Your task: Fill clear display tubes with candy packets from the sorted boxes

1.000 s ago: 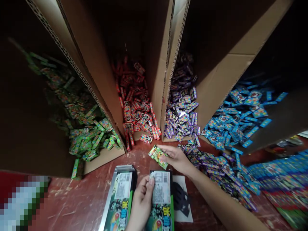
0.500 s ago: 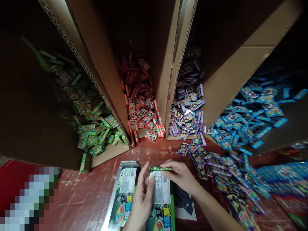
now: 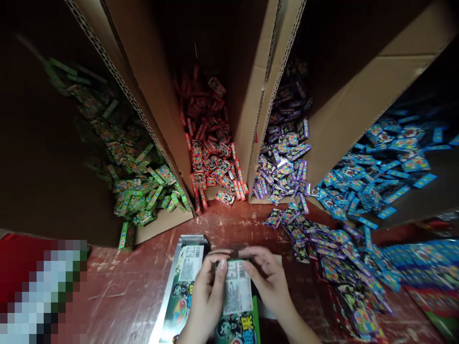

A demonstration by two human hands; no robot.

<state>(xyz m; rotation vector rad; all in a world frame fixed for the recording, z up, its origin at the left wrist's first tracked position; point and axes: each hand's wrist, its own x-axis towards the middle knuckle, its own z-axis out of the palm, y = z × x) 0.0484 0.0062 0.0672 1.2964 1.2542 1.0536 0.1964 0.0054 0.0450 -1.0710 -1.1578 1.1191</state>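
Between my hands stands a green and black candy box (image 3: 238,291) with a white barcode label and large coloured lettering. My left hand (image 3: 210,289) is curled round its upper left side, the thumb lying by the label. My right hand (image 3: 268,279) closes over the upper right corner, thumb at the label's edge; its fingers are blurred and partly hide the top edge. Just left of my left hand lies a similar labelled candy box (image 3: 188,282) in a shiny metal tray (image 3: 163,306).
Cardboard boxes (image 3: 256,95) lie open ahead, spilling green packets (image 3: 147,196), red packets (image 3: 215,167), purple packets (image 3: 281,172) and blue packets (image 3: 358,177). More purple packets (image 3: 333,258) trail over the red-brown surface (image 3: 118,286) at right. Stacked packs (image 3: 426,267) sit far right.
My right hand has moved slightly down and its fingers have curled over the box's top, where a narrow green strip showed before. My left fingers have bent over the top too.
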